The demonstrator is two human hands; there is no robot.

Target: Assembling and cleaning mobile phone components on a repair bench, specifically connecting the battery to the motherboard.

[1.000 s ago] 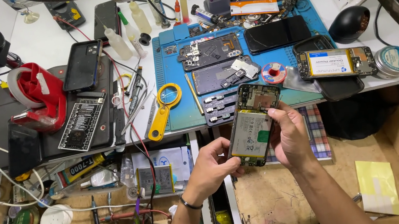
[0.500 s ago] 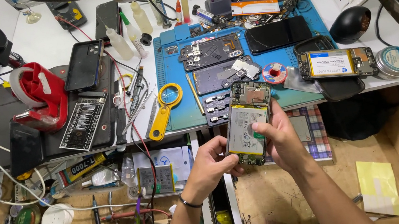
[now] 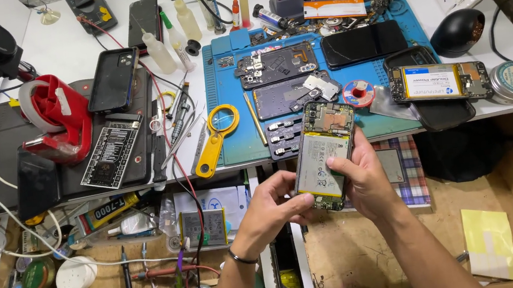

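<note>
Two hands hold an opened phone above the edge of the workbench.

The right hand [image 3: 367, 179] grips the phone [image 3: 324, 154] from its right side, fingers curled onto the battery; the left hand [image 3: 274, 205] pinches its lower left corner. It is tilted, just below the blue mat [image 3: 234, 121], near the yellow magnifier [image 3: 216, 137].

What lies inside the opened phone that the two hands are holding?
Inside the opened phone a pale battery fills the middle, with circuit boards above and below. The right hand covers its right edge; the screen side is hidden.
</note>
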